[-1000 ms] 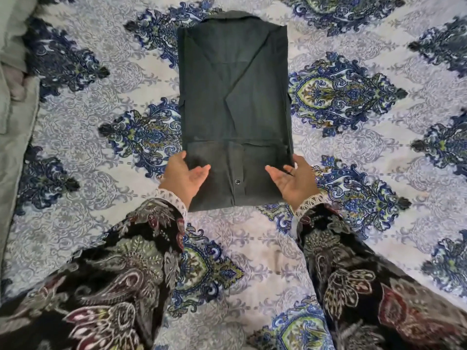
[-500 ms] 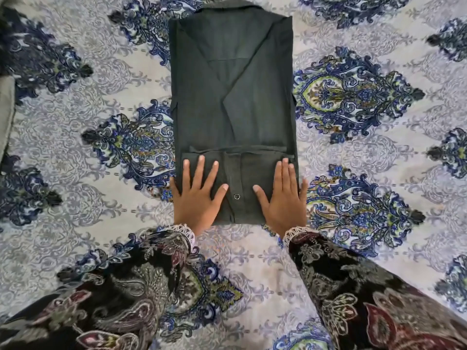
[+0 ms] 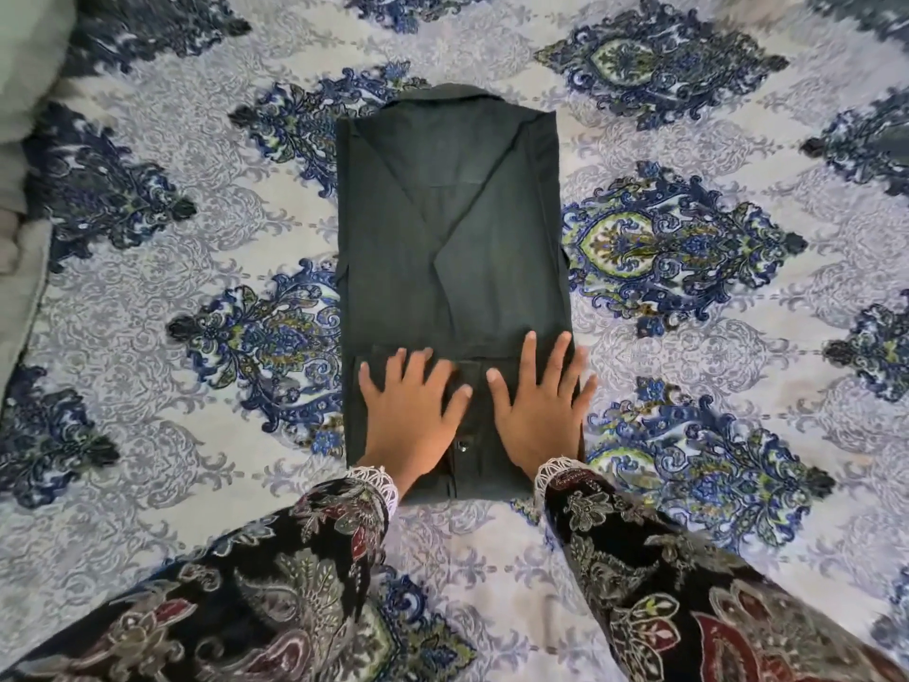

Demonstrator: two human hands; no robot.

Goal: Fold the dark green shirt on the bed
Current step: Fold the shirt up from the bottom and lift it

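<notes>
The dark green cotton shirt (image 3: 452, 268) lies in the centre of the frame as a tall, narrow rectangle on the bed's blue-and-white damask-patterned bedspread (image 3: 688, 115), collar end toward the top, sleeves already folded in and the hem turned up into a band along its lower edge. A second ago both hands hovered palm-up at the sides of that band; half a second ago they had turned over onto it; now they are flat on the cloth and have slid slightly upward. The left hand (image 3: 413, 411) presses the lower left part of the shirt, its grip open with straight, spread fingers holding nothing. The right hand (image 3: 538, 401) presses the lower right part the same way, its outer fingers reaching the shirt's right edge. A small dark button (image 3: 462, 444) shows between them. This reads as smoothing the turned-up hem, so the fold seems well along, with probably one more lengthwise fold toward the collar remaining.
</notes>
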